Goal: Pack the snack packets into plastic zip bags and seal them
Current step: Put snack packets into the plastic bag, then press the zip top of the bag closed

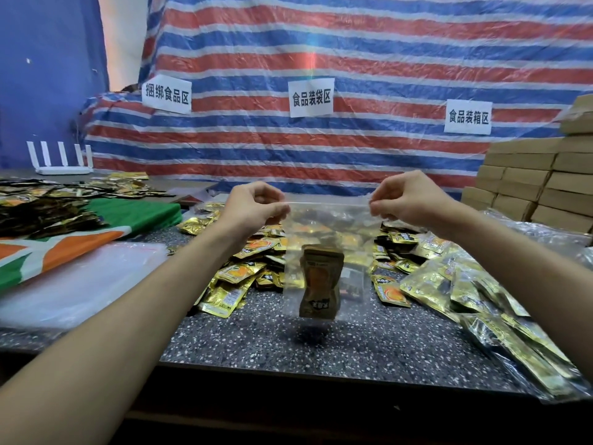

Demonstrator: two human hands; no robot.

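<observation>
While the clear zip bag hangs in the middle of the frame above the speckled worktop, the left hand pinches its top left corner and the right hand pinches its top right corner, the fingers of each curled and pressed onto the strip at the mouth. A brown snack packet sits upright low in the bag; whether more lie behind it I cannot tell. The step in hand looks like sealing: the mouth is pulled taut into a straight line between the two hands, though it is not clear whether the zip is already closed. Next, I judge, the fingers must run along the strip from one corner to the other, pressing the two tracks together without gaps. Loose packets are heaped on the worktop behind the bag, filled bags lie at lower right, and a stack of empty bags lies at left
</observation>
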